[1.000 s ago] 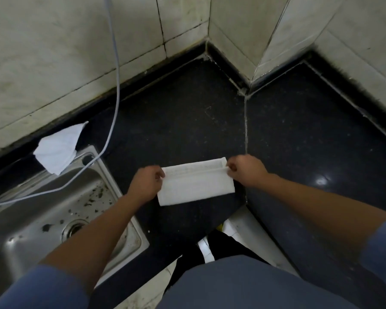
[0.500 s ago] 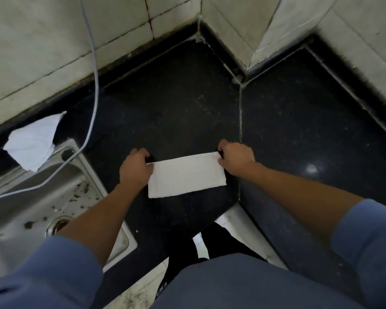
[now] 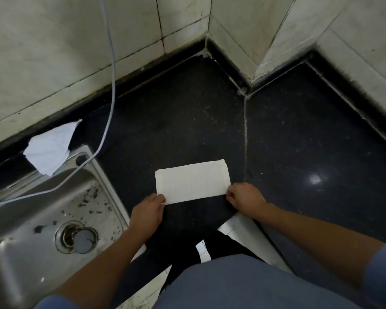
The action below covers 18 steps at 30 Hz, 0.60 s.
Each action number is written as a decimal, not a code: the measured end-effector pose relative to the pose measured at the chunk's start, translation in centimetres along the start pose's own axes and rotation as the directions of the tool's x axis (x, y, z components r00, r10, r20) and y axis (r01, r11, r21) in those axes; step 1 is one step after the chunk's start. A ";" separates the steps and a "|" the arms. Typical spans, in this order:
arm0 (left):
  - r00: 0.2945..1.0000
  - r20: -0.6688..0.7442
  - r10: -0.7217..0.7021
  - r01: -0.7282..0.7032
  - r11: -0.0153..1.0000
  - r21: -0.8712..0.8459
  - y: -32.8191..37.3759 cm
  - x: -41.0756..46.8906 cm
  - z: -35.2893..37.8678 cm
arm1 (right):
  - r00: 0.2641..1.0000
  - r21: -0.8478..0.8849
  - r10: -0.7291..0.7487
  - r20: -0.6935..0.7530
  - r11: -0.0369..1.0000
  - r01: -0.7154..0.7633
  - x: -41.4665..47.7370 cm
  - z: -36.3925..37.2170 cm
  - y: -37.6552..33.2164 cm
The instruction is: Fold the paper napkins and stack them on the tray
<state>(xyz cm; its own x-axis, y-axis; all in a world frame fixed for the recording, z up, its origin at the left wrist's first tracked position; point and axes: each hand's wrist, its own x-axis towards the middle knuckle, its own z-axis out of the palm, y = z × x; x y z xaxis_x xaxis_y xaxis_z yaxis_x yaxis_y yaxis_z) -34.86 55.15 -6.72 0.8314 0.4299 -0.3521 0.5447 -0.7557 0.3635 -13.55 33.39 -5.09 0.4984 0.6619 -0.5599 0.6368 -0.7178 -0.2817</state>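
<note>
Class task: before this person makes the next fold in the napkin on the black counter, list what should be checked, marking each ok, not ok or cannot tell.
1. Napkin lies flat on the counter: ok.
2. Left hand pinches its near left corner: ok.
3. Right hand pinches its near right corner: ok.
4. Layers line up underneath: cannot tell.
5. Cable hangs apart from the napkin: ok.
6. Tray for stacking in view: not ok, none shows.
</note>
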 end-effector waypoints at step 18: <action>0.999 -0.029 0.032 -0.027 0.988 0.149 -1.2 0.5 -3.0 | 0.854 0.787 0.495 0.163 0.457 -0.415 4.1 -5.6 -3.0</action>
<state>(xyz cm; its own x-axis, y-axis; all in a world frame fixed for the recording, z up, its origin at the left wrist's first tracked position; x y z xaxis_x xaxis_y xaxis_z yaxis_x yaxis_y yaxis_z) -34.80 57.74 -4.73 0.8513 0.4195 -0.3151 0.4992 -0.8325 0.2402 -10.15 39.47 -2.20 0.6449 0.1747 -0.7440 -0.3788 -0.7725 -0.5097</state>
